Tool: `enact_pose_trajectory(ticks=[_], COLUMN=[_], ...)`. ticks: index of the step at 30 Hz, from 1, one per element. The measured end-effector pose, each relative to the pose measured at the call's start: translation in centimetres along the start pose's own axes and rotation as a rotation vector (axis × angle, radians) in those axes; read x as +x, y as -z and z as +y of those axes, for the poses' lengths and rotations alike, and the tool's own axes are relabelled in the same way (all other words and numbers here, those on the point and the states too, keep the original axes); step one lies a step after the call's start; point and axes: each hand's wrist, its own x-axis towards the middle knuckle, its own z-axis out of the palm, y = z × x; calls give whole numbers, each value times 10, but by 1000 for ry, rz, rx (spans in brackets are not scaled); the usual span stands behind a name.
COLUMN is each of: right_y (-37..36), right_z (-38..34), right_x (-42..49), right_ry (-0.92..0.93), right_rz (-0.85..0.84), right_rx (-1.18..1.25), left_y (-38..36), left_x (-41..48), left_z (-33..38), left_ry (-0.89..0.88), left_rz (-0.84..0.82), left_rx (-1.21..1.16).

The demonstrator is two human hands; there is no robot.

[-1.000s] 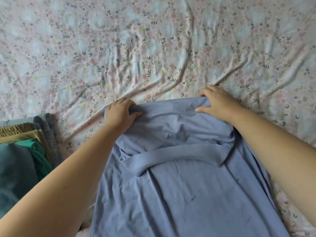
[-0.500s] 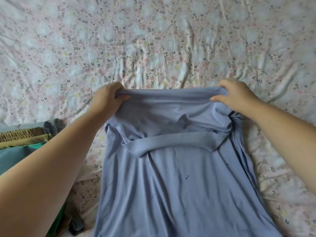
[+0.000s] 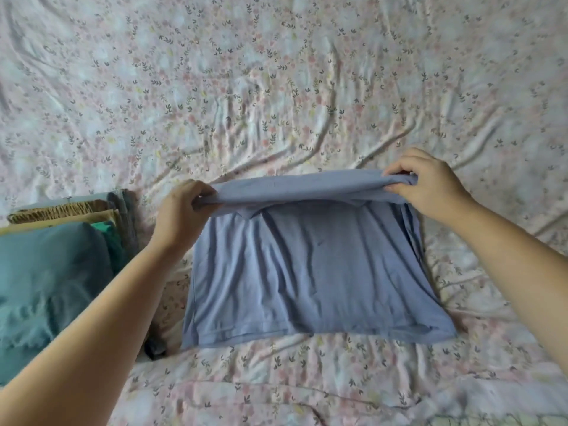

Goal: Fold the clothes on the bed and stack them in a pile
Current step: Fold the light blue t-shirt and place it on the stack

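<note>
A light blue shirt [image 3: 310, 272] lies on the bed in front of me, its hem towards me and its far part lifted off the sheet. My left hand [image 3: 181, 213] grips the raised far edge at its left corner. At the right corner, my right hand [image 3: 427, 184] pinches the same edge. The held edge stretches in a band between both hands, above the rest of the cloth. A pile of folded clothes [image 3: 58, 256] sits at the left, with a teal garment on top and tan, green and grey pieces beneath it.
The floral bed sheet [image 3: 276, 87] is wrinkled and spreads wide beyond the shirt and to its right. A small dark object [image 3: 155, 348] lies between the pile and the shirt's near left corner.
Both hands have lifted the shirt's far edge off the bed and drawn it towards me. The view has pulled back, so the shirt's hem and more of the pile show.
</note>
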Motion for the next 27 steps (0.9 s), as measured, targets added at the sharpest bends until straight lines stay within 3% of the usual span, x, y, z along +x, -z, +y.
enact_pose_trajectory(ticks=[6, 15, 19, 23, 25, 27], right_y=[-36, -109, -116, -116, -123, -138], right_z=[29, 64, 59, 43, 25, 8], right_x=[-92, -183, -188, -176, -168, -159], right_ry=[97, -248, -391, -288, -169, -75], right_rz=[-125, -212, -156, 66, 49, -94], right_rx=[51, 105, 164, -72, -119, -104], left_y=[-34, -89, -90, -87, -90, -96], left_x=[-99, -179, -177, -164, -159, -159], left_z=[-27, -59, -59, -54, -48, -43], left_ry=[107, 246, 420, 646, 743, 808], left_rz=[-110, -288, -203, 10, -3, -44], left_rx=[-49, 1, -81, -70, -151, -201])
